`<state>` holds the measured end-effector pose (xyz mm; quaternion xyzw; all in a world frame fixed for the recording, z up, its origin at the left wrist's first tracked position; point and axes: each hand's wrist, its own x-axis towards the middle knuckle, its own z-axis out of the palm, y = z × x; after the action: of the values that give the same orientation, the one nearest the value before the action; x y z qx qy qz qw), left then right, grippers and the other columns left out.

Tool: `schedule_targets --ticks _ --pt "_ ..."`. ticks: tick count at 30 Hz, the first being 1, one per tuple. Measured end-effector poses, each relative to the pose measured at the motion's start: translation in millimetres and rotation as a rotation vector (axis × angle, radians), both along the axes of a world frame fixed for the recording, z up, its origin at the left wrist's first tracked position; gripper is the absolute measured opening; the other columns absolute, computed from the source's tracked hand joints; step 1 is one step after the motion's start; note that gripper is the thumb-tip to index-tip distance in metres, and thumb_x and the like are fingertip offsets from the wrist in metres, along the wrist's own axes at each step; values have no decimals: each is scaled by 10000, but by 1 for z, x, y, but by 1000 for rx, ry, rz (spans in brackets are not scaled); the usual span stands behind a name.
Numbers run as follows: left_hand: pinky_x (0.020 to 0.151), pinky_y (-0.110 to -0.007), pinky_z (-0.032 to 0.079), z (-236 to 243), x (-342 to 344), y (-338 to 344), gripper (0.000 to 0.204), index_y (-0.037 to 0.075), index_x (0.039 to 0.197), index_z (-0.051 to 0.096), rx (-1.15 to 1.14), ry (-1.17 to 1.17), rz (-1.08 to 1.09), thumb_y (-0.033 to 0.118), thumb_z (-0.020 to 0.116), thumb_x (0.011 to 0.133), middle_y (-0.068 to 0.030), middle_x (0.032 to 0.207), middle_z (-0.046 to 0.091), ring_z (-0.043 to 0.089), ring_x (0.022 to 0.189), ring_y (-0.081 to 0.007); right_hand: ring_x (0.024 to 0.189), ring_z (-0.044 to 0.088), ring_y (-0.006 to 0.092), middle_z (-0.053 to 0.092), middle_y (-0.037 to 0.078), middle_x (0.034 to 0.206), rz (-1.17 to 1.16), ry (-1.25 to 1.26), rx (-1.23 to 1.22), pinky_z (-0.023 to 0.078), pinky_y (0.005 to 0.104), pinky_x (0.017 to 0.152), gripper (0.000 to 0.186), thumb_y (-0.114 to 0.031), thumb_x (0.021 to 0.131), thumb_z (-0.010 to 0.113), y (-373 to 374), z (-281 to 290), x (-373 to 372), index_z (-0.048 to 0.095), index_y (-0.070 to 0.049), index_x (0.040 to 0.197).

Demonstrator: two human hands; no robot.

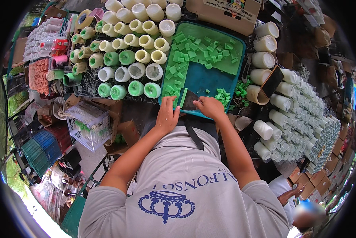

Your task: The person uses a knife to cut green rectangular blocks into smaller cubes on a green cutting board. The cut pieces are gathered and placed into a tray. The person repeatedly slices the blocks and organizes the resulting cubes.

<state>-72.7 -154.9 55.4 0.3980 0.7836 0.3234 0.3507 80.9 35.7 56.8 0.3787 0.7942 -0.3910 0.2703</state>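
In front of me lies a teal tray [242, 59] with a bright green wax-like sheet [225, 37] in it, cut in part into small squares. My left hand [168, 116] rests at the tray's near left corner, fingers stretched onto the green material. Beside its fingertips a narrow green strip [183, 97] stands apart from the rest. My right hand [210, 107] is closed on a broad dark blade [190, 100], whose handle is hidden in the grip. The blade is just right of the strip. Loose small green cubes [222, 96] are heaped beyond the right hand.
Rows of cream and green candle-like cylinders [146, 41] stand left of the tray. To the right are white cylinders [262, 60], a phone-like dark slab [272, 81] and many glass cups [305, 123]. A cardboard box [225, 14] sits behind; a white crate [88, 125] stands lower left. Another person [281, 194] is at lower right.
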Motion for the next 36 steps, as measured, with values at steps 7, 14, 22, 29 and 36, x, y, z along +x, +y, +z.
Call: schedule_targets --ticks 7,14,22,29,36 --pt "1005 -506 513 -10 34 60 637 -70 1462 448 122 57 -74 397 634 1070 -315 1354 566 601 1213 -496 999 741 415 779 195 1030 -183 5 -20 571 533 851 476 -511 1050 564 -6 29 26 767 -81 1068" --pt "659 -484 519 -44 43 106 343 -23 1136 675 24 -137 -164 308 589 1113 -243 773 704 684 725 -473 1016 737 438 775 221 1055 -341 -59 27 566 554 875 467 -489 1056 555 -25 59 53 758 -69 1059" --pt "527 -305 362 -63 32 128 513 62 1219 655 -509 -1041 87 491 378 1171 28 756 527 424 556 -122 1052 725 440 774 219 1073 -597 -101 8 546 558 915 472 -497 1056 545 -31 79 108 764 -78 1048" --pt "546 -245 355 -47 33 136 438 72 1440 590 -500 -1204 11 379 562 1130 52 990 611 490 717 -73 1048 729 411 781 175 1045 -722 -100 37 545 527 897 489 -539 1052 543 -31 78 137 767 -107 1005" --pt "554 -234 377 -68 42 132 385 66 1282 658 -532 -1144 -35 410 579 1129 11 1015 673 514 720 -69 1086 726 412 784 177 1092 -727 -117 58 543 542 928 488 -532 1054 534 -33 77 141 763 -101 1037"
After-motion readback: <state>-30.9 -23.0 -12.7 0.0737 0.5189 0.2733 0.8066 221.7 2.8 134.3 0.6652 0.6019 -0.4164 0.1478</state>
